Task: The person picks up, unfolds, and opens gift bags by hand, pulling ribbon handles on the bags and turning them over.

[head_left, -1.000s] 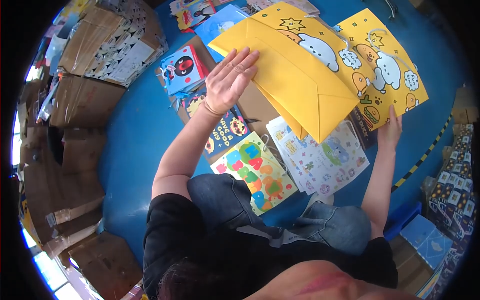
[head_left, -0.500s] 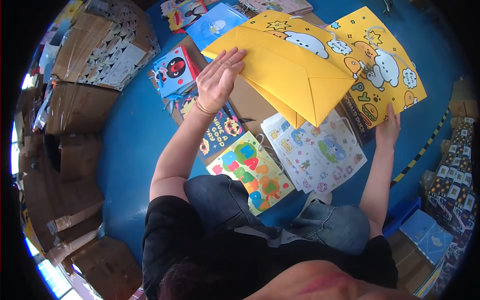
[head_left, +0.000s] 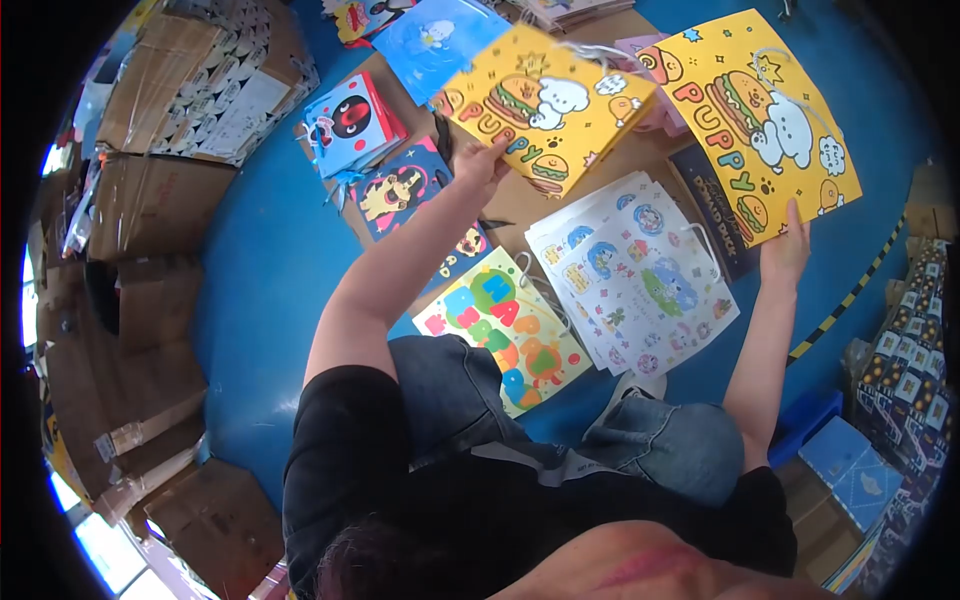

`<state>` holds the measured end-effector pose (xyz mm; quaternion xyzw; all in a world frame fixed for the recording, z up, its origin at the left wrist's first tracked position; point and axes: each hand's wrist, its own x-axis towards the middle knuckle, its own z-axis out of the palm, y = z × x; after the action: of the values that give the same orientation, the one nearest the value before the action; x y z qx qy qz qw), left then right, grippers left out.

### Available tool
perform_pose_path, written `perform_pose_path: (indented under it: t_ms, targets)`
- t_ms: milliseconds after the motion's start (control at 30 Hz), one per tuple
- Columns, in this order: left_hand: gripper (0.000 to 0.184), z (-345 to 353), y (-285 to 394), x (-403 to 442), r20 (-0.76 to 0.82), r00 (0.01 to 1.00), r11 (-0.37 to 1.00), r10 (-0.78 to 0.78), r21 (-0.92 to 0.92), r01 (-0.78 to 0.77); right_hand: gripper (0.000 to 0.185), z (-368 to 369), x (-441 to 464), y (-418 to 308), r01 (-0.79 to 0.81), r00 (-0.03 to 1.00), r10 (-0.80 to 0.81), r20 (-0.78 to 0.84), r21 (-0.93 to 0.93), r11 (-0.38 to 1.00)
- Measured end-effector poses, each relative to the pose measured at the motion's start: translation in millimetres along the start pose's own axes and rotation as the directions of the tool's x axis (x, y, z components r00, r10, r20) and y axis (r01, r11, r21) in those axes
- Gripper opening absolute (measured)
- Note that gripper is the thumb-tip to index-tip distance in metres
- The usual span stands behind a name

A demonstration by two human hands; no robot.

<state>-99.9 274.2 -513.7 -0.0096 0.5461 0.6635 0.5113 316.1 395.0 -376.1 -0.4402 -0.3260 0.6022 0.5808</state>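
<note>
Nearest, toward one o'clock, are the white bags (head_left: 660,290); just past them, the right hand (head_left: 785,250) pinches the right yellow bag (head_left: 765,120) by its lower edge, so its unsupported top could flop and crease. Farther out at twelve o'clock, the left hand (head_left: 483,165) seems clasped on the left yellow bag (head_left: 555,105) at its near-left edge, a one-sided hold that could let it twist and catch its neighbour.
</note>
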Motion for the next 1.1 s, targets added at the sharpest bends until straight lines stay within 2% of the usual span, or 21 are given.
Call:
perform_pose_path:
  t_ms: [33,67,133,167,267,400,500,567,633,667,733,767,800,867,900,933,967,1033,1067,1100]
  targets:
    - [0.017,-11,-14,18,-0.073,0.996,0.998,-0.059,0.007,0.060,0.040,0,-1,1,-0.005,1.000,0.005,0.020,0.017,1.000]
    - [0.017,-25,-31,37,-0.075,0.995,0.998,-0.062,0.004,0.063,0.040,0,-1,3,-0.007,1.000,0.007,0.021,0.013,1.000]
    - [0.020,-48,-56,64,-0.179,0.983,0.955,-0.041,0.282,0.091,0.040,-3,0,5,-0.033,0.999,0.033,-0.019,-0.002,0.999]
    - [0.020,-30,-33,29,-0.228,0.972,0.922,-0.048,0.366,0.131,0.041,-1,-2,4,-0.028,0.999,0.028,-0.030,-0.005,1.000]
    - [0.029,-38,-43,53,-0.229,0.965,0.830,-0.124,0.510,0.228,0.041,0,-6,2,-0.038,0.999,0.037,-0.036,-0.033,0.999]
    - [0.025,-37,-37,64,-0.213,0.966,0.798,-0.144,0.553,0.241,0.042,-4,-2,7,-0.049,0.999,0.048,-0.026,-0.021,0.999]
    - [0.039,-35,-28,71,-0.244,0.970,0.707,0.004,0.687,0.170,0.042,-3,-3,15,-0.053,0.998,0.054,0.032,-0.006,0.999]
    - [0.038,-44,-29,78,-0.180,0.983,0.670,-0.023,0.728,0.149,0.037,0,-2,22,-0.082,0.996,0.081,0.038,0.047,0.996]
    - [0.041,-64,-43,94,-0.120,0.991,0.780,-0.058,0.614,0.120,0.038,8,-10,19,-0.088,0.996,0.087,0.028,0.027,0.996]
    - [0.042,-48,-39,64,-0.135,0.990,0.808,0.048,0.588,0.041,0.040,15,-17,18,-0.102,0.994,0.102,0.035,0.010,0.995]
    - [0.044,-55,-39,68,-0.221,0.973,0.645,0.062,0.753,0.130,0.040,23,-25,12,-0.121,0.992,0.122,0.024,-0.027,0.992]
    - [0.044,-64,-42,83,-0.219,0.974,0.644,0.064,0.754,0.127,0.040,25,-26,12,-0.126,0.986,0.127,0.108,-0.016,0.992]
    - [0.048,-64,-41,93,-0.202,0.922,0.328,0.330,0.941,0.088,0.040,26,-28,12,-0.134,0.972,0.133,0.194,-0.004,0.991]
    - [0.059,-63,-23,97,0.033,0.935,0.130,0.352,0.988,-0.084,0.037,28,-27,15,-0.123,0.967,0.125,0.222,-0.021,0.992]
    - [0.068,-31,18,58,0.200,0.967,0.332,0.158,0.912,-0.243,0.035,29,-26,17,-0.111,0.961,0.118,0.248,-0.041,0.993]
    - [0.062,1,34,20,0.119,0.986,0.664,0.114,0.730,-0.165,0.033,28,-27,20,-0.103,0.956,0.116,0.270,-0.062,0.993]
    - [0.060,16,46,-1,0.185,0.982,0.864,0.037,0.487,-0.124,0.033,29,-29,22,-0.114,0.955,0.126,0.267,-0.060,0.992]
    - [0.052,45,78,-59,0.392,0.915,0.959,-0.100,0.282,-0.016,0.031,36,-28,29,-0.150,0.905,0.182,0.385,-0.111,0.982]
    - [0.052,47,84,-71,0.378,0.920,0.959,-0.099,0.284,-0.014,0.031,41,-26,34,-0.162,0.900,0.193,0.391,-0.110,0.981]
    - [0.046,47,88,-81,0.472,0.879,0.936,-0.065,0.334,-0.110,0.031,46,-24,40,-0.154,0.866,0.220,0.450,-0.179,0.972]
